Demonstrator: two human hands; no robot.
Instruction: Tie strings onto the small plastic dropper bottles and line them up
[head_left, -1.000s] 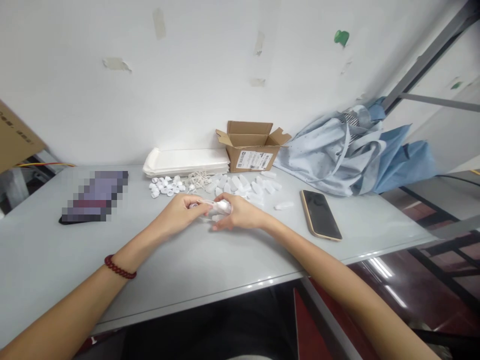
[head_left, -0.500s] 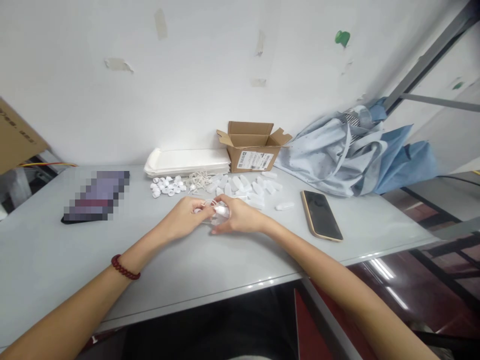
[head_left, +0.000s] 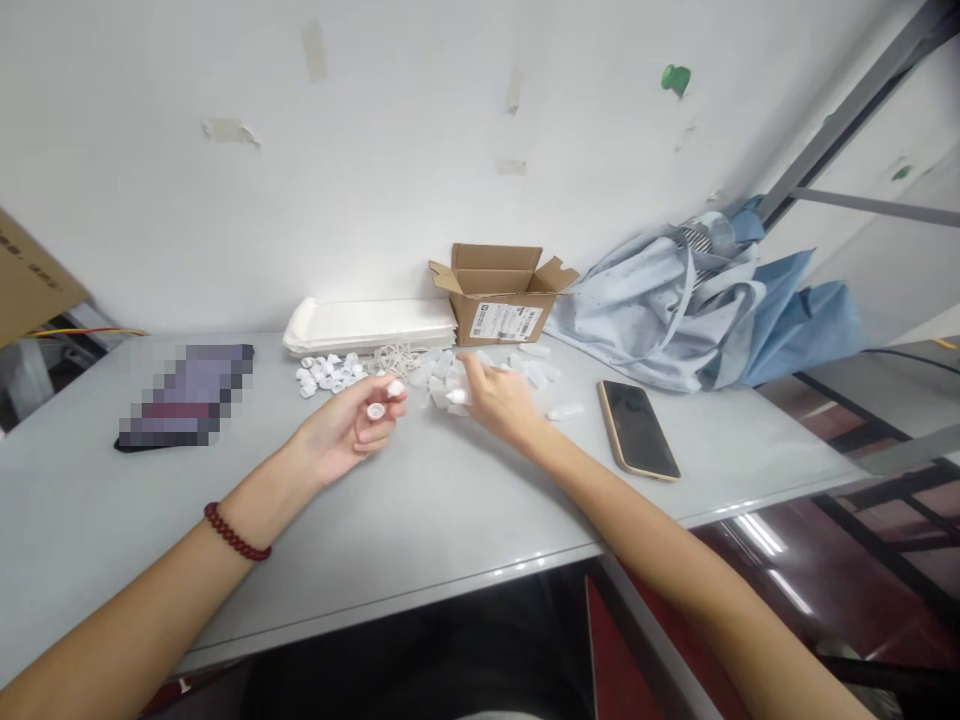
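Observation:
My left hand is raised over the table with curled fingers, closed on small white caps. One white cap sits at the fingertips and another cap shows its hollow side against the fingers. My right hand reaches over a pile of small translucent plastic bottles. It is closed round a small bottle whose white nozzle points left; the hand hides most of its body. Left of the bottles lie a tangle of pale strings and a heap of white caps.
Behind the small parts are a stack of flat white packets and an open cardboard box. A phone lies on the right, a pixelated dark object on the left. Blue cloth bags lean against the wall.
My hands were together around the bottle and have moved apart. The right one has gone right and forward to the bottle pile; the left has turned, showing caps in its fingers.

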